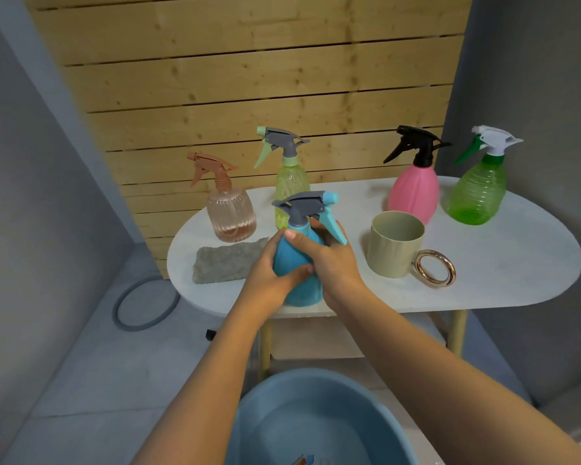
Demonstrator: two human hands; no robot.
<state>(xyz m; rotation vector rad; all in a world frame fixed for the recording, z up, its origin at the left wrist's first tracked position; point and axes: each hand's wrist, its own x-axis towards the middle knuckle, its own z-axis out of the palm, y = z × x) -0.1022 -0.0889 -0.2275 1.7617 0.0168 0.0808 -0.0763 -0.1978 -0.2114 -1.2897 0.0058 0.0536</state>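
Head view: left hand [271,274], right hand [333,263] grip blue bottle [302,292], body half-hidden.

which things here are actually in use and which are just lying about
In use: blue bottle, gripped by the left hand and right hand.

Lying about: peach bottle, yellow bottle, pink bottle, green bottle, mug, cloth, basin.

Forearms [195,374], left grip [269,275] and right grip [334,265] are bare.
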